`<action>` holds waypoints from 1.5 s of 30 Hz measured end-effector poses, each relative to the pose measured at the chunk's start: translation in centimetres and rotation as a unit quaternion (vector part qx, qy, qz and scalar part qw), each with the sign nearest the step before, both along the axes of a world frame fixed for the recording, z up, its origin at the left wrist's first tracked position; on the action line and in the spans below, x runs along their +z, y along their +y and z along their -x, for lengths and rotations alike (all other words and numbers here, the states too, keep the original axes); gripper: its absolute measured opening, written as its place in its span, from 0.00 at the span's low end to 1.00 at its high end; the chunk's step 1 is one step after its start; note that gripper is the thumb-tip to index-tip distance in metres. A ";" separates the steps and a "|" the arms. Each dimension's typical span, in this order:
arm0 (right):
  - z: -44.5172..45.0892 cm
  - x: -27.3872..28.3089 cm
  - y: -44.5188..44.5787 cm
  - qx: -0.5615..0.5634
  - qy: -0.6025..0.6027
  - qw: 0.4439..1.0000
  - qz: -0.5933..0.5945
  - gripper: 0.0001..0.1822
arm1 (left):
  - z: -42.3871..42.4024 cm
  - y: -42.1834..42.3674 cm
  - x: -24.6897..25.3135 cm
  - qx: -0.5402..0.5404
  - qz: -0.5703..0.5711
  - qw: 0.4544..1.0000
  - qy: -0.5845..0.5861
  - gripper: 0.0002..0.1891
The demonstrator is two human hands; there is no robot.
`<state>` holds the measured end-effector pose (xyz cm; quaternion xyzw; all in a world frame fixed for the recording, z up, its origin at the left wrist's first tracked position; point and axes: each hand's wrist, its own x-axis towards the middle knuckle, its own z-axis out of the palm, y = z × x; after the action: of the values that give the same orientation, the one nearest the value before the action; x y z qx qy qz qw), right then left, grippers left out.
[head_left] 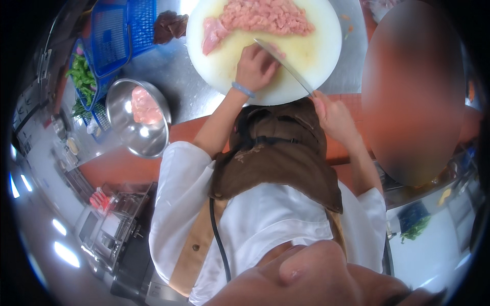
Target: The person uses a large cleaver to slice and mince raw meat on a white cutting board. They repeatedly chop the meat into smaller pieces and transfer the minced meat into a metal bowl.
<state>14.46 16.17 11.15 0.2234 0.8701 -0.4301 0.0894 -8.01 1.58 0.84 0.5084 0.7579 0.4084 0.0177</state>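
Note:
A round white cutting board (206,72) lies on a steel table before me. My right hand (333,114) grips the handle of a knife (293,72), whose blade slants up and left across the board. Beside the blade, my left hand (254,67), with a pale blue bracelet at its wrist, rests on the board with curled fingers; whether they hold anything is hidden. A small strip of raw meat (278,50) shows just past the blade. Farther back lies a heap of diced pale pink meat (264,17), with a larger uncut piece (213,35) at its left end.
A steel bowl (118,114) holding raw meat (145,106) stands at left. Behind it are blue plastic baskets (109,38) and green vegetables (82,72). A dark brown crumpled item (168,26) lies by the board. A large blurred patch covers the right side.

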 end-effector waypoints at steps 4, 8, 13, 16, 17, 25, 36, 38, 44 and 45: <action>-0.1 1.1 -0.2 -0.007 -0.027 1.000 -0.011 0.16 | -0.3 -0.2 -0.6 0.040 0.025 0.998 -0.044 0.20; -0.1 1.3 -0.3 -0.022 -0.008 1.000 -0.003 0.18 | 0.0 -0.1 0.4 0.035 0.067 0.996 -0.049 0.20; -0.2 1.2 -0.4 -0.022 -0.025 0.999 0.015 0.18 | -0.1 0.1 0.3 0.035 0.055 0.996 -0.056 0.19; -0.2 1.3 -0.2 -0.025 -0.031 0.999 0.027 0.18 | -0.1 0.1 0.3 0.029 0.061 0.996 -0.050 0.19; -0.1 1.4 -0.1 -0.025 -0.041 0.998 0.036 0.18 | 0.0 0.2 0.1 0.025 0.057 0.997 -0.036 0.19; 4.9 -1.4 0.8 0.023 -0.023 0.999 0.001 0.14 | -0.3 0.4 -0.7 0.011 0.005 1.000 -0.024 0.22; -4.3 0.5 1.9 -0.006 -0.061 0.997 0.044 0.20 | -1.1 -0.2 0.6 0.096 -0.079 0.990 -0.064 0.16; -3.6 1.6 2.1 -0.017 -0.036 0.998 0.049 0.20 | -0.7 -0.6 0.0 0.083 -0.068 0.994 0.001 0.17; -0.2 1.4 -0.1 -0.003 -0.003 0.999 0.035 0.20 | -0.4 -0.6 -1.5 0.078 -0.052 0.995 -0.023 0.16; 0.0 1.3 -0.3 -0.001 -0.010 0.999 0.035 0.20 | -0.4 -0.6 -1.4 0.080 -0.056 0.995 -0.024 0.16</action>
<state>14.43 15.90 12.49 0.2256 0.8533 -0.4582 0.1052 -7.57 0.97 -0.54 0.4364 0.7713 0.4626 -0.0253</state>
